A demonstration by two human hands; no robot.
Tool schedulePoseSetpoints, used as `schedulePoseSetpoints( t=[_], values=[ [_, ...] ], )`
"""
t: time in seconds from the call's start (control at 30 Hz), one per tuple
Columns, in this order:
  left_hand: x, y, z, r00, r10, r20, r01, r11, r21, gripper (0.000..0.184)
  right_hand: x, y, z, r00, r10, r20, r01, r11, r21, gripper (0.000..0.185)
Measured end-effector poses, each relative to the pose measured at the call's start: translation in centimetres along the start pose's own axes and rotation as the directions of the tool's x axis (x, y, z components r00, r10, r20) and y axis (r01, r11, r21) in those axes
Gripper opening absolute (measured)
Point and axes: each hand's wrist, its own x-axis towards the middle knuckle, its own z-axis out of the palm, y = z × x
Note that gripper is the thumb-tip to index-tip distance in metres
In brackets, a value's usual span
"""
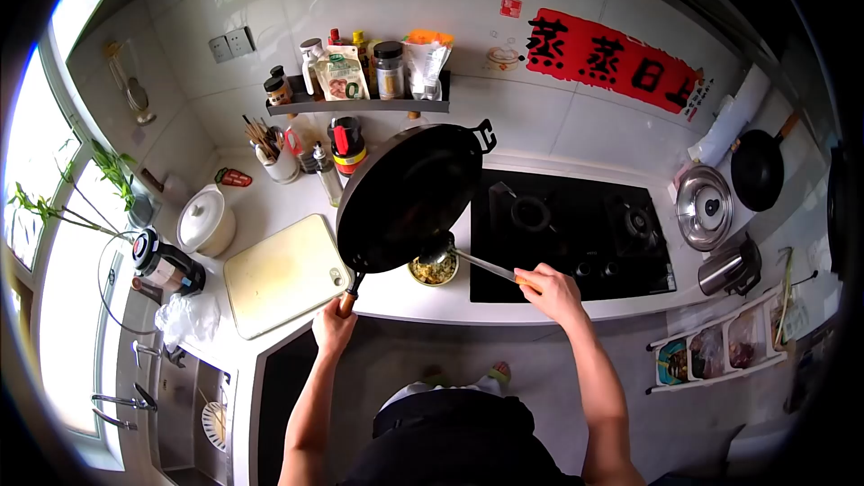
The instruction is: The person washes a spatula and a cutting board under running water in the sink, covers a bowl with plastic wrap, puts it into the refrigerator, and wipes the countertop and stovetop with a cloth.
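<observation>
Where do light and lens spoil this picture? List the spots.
Head view: the window glares white at left; same view: the lens bows the counter, corners go black; same view: the dark inside of the wok shows little detail.

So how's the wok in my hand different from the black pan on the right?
The wok tilts in your left hand; the black pan is unheld, right of the stove. The wok has a side grip opposite its stick handle; the black pan shows no side grip. Both look black with brown-ended stick handles.
</observation>
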Motion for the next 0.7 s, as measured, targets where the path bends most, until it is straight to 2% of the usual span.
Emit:
schedulePoseSetpoints(
  t=[0.1, 0.27, 0.37, 0.53, 0.7],
  values=[
    [2.2, 0.6, -0.6, 1.000, 0.019, -0.024, -0.019, 1.000, 0.014, 0.017, 2.0, -2.0, 1.1, 0.993, -0.017, -0.120, 0.026, 0.997, 0.076, 0.030],
    [-0.2, 0.8, 0.0, 1.000, -0.013, -0.010, 0.012, 1.000, -0.004, 0.016, -1.3, -1.0, -0.5, 0.999, 0.046, -0.024, -0.045, 0.998, 0.044, 0.029],
    [-0.3, 0.3, -0.5, 1.000, -0.013, -0.009, 0.013, 1.000, 0.005, 0.016, -1.6, -1.8, -0.6, 0.996, 0.079, -0.045, -0.075, 0.994, 0.075, 0.029],
    [-0.6, 0.2, -0.6, 1.000, -0.001, -0.014, 0.001, 1.000, -0.009, 0.016, 0.3, -3.8, 2.6, 0.977, 0.006, -0.214, 0.019, 0.993, 0.113, 0.029],
    [-1.1, -0.2, -0.6, 0.999, -0.004, -0.050, 0.003, 1.000, -0.022, 0.015, -2.5, -4.3, 1.6, 0.992, 0.076, -0.103, -0.069, 0.995, 0.075, 0.028]
  ],
)
